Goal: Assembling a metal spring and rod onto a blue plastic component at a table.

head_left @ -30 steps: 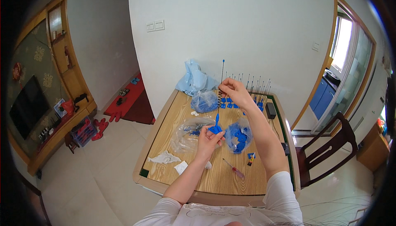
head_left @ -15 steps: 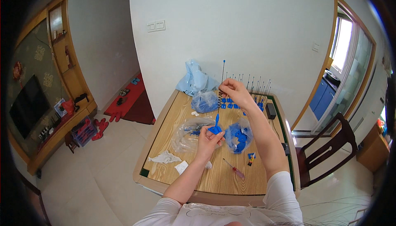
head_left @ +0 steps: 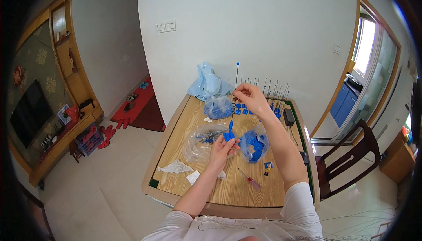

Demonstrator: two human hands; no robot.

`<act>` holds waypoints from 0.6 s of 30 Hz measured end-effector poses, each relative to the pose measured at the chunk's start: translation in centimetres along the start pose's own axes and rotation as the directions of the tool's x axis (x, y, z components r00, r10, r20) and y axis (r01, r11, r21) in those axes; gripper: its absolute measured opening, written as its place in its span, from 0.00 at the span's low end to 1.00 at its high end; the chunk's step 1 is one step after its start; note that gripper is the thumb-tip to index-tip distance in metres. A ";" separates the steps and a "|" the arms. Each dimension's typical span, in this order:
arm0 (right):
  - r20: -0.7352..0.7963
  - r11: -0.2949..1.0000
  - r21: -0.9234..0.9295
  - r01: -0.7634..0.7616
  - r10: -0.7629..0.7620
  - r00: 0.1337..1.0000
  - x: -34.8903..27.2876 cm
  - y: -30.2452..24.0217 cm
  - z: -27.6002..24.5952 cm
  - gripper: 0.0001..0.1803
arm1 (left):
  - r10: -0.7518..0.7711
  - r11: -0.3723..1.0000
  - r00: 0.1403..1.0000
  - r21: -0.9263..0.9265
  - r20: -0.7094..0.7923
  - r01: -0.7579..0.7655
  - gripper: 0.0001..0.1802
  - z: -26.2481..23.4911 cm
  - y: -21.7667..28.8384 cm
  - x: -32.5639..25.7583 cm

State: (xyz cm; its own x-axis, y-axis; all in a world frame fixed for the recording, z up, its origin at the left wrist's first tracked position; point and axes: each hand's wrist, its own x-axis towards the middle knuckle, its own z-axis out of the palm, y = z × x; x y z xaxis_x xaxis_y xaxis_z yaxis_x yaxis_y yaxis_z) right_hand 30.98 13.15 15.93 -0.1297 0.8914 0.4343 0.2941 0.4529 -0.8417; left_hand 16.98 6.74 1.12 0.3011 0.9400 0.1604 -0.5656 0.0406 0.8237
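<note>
In my left hand, closed with thumb and fingers, is a small blue plastic base. A narrow blue neck rises from it into a black coil spring. Above the coil, a thin black rod with a blue tip stands nearly upright. My right hand pinches this spring rod at the top of the coil. Just beyond my left hand lies an open clear bag with dark and blue parts. To its right, another clear bag holds blue plastic pieces.
Several finished-looking spring rods on blue bases stand at the table's far right, beside a black box. A screwdriver, a small tube and crumpled tissue lie nearer. Blue bags sit at the back left. A dark chair stands right.
My left fingers have shifted on the blue base, which has turned and risen slightly. My right hand keeps its pinch on the spring rod and has moved up a little.
</note>
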 end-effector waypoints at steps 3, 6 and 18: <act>-0.014 0.997 -0.066 0.042 -0.043 0.999 0.0 0.2 0.0 0.08 | -0.022 0.999 0.999 -0.041 0.033 0.023 0.10 0.1 0.1 0.0; -0.017 0.990 -0.125 0.069 -0.071 0.997 -0.2 0.2 0.1 0.08 | -0.017 0.998 0.999 -0.057 0.051 0.020 0.10 0.0 -0.1 0.0; -0.042 0.988 -0.140 0.067 -0.073 0.996 -0.5 -0.2 0.1 0.09 | -0.012 0.995 0.994 -0.093 0.107 0.022 0.10 -0.1 -0.4 -0.1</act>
State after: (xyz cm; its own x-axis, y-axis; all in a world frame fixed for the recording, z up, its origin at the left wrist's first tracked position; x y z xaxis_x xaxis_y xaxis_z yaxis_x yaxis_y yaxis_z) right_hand 30.90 12.60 15.89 -0.1110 0.8541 0.5081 0.4148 0.5044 -0.7573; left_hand 17.10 6.71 0.69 0.3884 0.8978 0.2078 -0.6276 0.0926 0.7730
